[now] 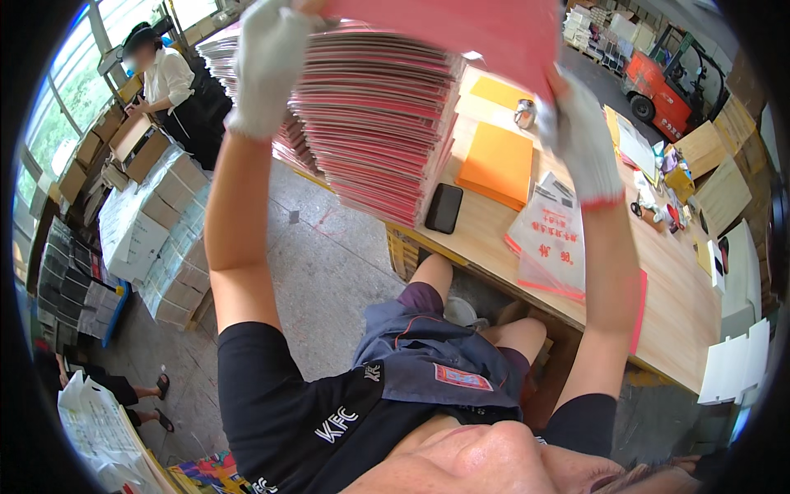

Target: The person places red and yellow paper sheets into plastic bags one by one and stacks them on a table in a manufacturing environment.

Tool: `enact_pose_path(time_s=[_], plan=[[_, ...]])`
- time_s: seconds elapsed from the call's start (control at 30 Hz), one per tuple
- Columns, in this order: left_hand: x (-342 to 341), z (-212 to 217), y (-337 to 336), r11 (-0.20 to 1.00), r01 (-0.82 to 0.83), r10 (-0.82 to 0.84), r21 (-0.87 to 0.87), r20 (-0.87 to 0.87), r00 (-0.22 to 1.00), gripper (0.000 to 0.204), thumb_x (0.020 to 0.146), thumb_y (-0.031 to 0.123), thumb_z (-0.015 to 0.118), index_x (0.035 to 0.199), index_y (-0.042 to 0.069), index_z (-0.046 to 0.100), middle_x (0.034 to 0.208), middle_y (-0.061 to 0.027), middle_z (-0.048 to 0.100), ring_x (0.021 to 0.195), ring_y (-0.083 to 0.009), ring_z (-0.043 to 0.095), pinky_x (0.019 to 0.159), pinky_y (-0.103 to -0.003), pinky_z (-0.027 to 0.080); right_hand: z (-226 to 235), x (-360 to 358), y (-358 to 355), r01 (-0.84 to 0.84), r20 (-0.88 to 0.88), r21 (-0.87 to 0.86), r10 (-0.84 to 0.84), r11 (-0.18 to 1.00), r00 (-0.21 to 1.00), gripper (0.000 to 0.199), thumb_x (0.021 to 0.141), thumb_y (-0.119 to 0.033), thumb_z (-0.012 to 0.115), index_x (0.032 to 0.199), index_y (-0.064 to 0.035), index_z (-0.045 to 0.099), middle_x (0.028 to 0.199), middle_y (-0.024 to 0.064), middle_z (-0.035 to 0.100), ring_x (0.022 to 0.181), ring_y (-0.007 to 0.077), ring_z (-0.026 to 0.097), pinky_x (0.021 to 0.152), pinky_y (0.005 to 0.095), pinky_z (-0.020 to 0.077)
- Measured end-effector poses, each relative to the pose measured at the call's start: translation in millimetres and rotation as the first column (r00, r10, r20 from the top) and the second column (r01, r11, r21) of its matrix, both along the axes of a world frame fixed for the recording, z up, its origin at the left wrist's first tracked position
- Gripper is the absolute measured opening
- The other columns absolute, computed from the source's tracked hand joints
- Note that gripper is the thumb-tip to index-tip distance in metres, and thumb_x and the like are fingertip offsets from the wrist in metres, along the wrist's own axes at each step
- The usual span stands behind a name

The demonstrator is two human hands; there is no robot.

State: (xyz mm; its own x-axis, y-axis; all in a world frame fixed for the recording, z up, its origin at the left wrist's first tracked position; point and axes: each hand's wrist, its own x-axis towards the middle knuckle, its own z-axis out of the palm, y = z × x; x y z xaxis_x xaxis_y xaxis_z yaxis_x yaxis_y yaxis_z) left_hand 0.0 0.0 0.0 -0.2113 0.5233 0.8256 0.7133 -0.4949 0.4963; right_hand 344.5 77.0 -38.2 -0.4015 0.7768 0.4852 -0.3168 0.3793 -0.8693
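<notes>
1. The left hand (267,70), in a white knitted glove, is curled with its fingertips at the left edge of a pinkish-red, smooth flat sheet (469,31). The fingers lie partly at the picture's upper margin.
2. The right hand (583,144), in a matching glove with a red cuff edge, is closed on the sheet's lower right corner. The sheet spans the gap between both hands, raised and blurred; whether it is paper or card, I cannot tell.
3. Below the sheet and just right of the left hand rises a tall, ridged stack of thin red-and-white layers (374,123), its edges slightly uneven.
4. Between the hands and lower, a black, round-cornered phone (444,207) lies beside the stack on a pale wood-grain surface (671,317).
5. Left of the right hand lie a flat, rectangular pile of orange sheets (498,165) and a small, shiny cylindrical container (525,114).
6. Below the right hand, a glossy, translucent plastic bag with red print (553,243) lies creased, partly behind the forearm.
7. Well beyond the left hand, a person in a white shirt (169,78) stands near film-wrapped, boxy bundles (164,222) on a grey floor (317,255).
8. Far beyond the right hand stands an orange-red metal forklift (658,90) with black tyres.
</notes>
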Motion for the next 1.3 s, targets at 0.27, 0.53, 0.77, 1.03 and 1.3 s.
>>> enact_pose_path(time_s=[0.27, 0.53, 0.77, 1.03, 1.3], plan=[[-84.3, -23.9, 42.8, 0.949, -0.314, 0.273, -0.023, -0.434, 0.859, 0.047, 0.092, 0.044, 0.045, 0.127, 0.013, 0.055, 0.118, -0.0126, 0.065, 0.098, -0.0285, 0.061, 0.083, -0.041, 0.047, 10.9, -64.0, 30.8, 0.158, 0.403, -0.073, -0.115, 0.985, 0.908, 0.026, 0.091, -0.032, 0.055, 0.079, -0.0102, 0.063, 0.058, -0.0009, 0.055, 0.044, 0.0097, 0.047, 0.037, 0.0256, 0.0356], [79.1, -133.4, 3.8, 0.750, 0.287, -0.093, 0.596, -0.335, 0.938, 0.028, 0.085, 0.013, 0.057, 0.109, -0.001, 0.057, 0.119, -0.0213, 0.059, 0.109, -0.0352, 0.058, 0.093, -0.044, 0.048, -81.3, 81.1, -17.6, 0.049, 0.420, -0.063, -0.018, 0.997, 0.907, 0.040, 0.097, -0.040, 0.049, 0.099, -0.0023, 0.060, 0.075, 0.0051, 0.064, 0.056, 0.0109, 0.058, 0.050, 0.0236, 0.0465], [254.0, -281.6, 100.6, 0.830, 0.455, -0.558, -0.324, -0.452, 0.696, 0.038, 0.081, 0.019, 0.068, 0.115, 0.008, 0.059, 0.131, -0.0115, 0.054, 0.124, -0.0324, 0.047, 0.103, -0.040, 0.040, -217.4, 292.1, -69.9, 0.711, 0.933, 0.290, -0.354, 0.641, -0.061, 0.036, 0.086, -0.039, 0.057, 0.099, -0.0057, 0.061, 0.084, 0.0135, 0.066, 0.082, 0.0299, 0.064, 0.075, 0.0385, 0.0511], [296.9, -366.5, 244.5, 0.606, 0.006, -0.590, -0.795, -0.445, 0.674, 0.047, 0.075, 0.025, 0.065, 0.119, 0.012, 0.055, 0.126, -0.0105, 0.055, 0.120, -0.0306, 0.048, 0.100, -0.040, 0.042, -316.1, 360.3, -133.4, 0.827, 0.898, 0.419, -0.036, 0.375, -0.439, 0.065, 0.071, -0.045, 0.071, 0.121, -0.0092, 0.050, 0.115, 0.0202, 0.056, 0.106, 0.0367, 0.058, 0.088, 0.0476, 0.0484], [284.6, -369.8, 283.0, 0.562, -0.085, -0.645, -0.823, -0.500, 0.578, 0.052, 0.069, 0.027, 0.077, 0.114, 0.015, 0.054, 0.119, -0.0086, 0.054, 0.118, -0.0286, 0.047, 0.095, -0.041, 0.046, -301.5, 401.9, -131.1, 0.884, 0.990, 0.143, -0.065, 0.445, -0.128, 0.052, 0.069, -0.041, 0.076, 0.102, -0.0038, 0.058, 0.094, 0.0175, 0.063, 0.092, 0.0332, 0.062, 0.081, 0.0406, 0.0478]])
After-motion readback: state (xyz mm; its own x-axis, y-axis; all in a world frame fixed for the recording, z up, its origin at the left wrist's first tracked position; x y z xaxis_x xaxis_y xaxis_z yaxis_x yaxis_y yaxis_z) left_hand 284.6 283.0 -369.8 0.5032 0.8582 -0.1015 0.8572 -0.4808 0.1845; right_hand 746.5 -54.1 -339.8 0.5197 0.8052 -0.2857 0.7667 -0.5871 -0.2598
